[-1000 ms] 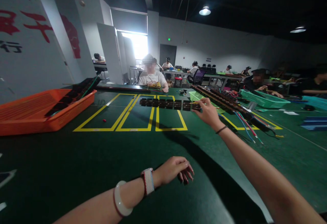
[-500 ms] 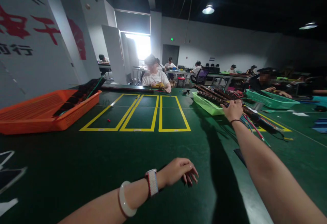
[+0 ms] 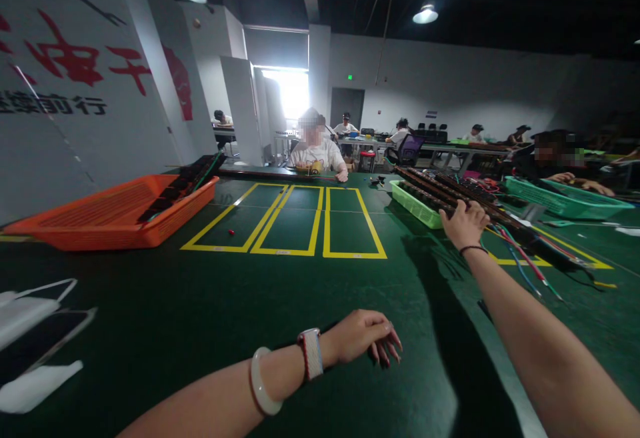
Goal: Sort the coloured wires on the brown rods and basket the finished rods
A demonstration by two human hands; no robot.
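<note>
My right hand (image 3: 465, 223) reaches out to the right onto a pile of long black strips (image 3: 440, 188) with coloured wires. The pile lies across a light green tray (image 3: 413, 203). The fingers bend over the strips and their tips are hidden behind the hand, so any grip is unclear. My left hand (image 3: 367, 343) rests near me on the dark green table (image 3: 280, 298), fingers loosely bent and apart, tips touching the cloth, holding nothing. That wrist wears a watch and a pale bangle.
Yellow tape boxes (image 3: 300, 225) mark the table centre, with a small red bit (image 3: 231, 231) inside one. An orange tray (image 3: 115, 215) holding black strips sits left. White and dark flat items (image 3: 30, 331) lie near left. Loose wires (image 3: 525, 258) trail right. Other people work at the far tables.
My right hand carried a black strip from above the yellow boxes to the pile on the right and stays on it. The view has shifted slightly left. My left hand has stayed put.
</note>
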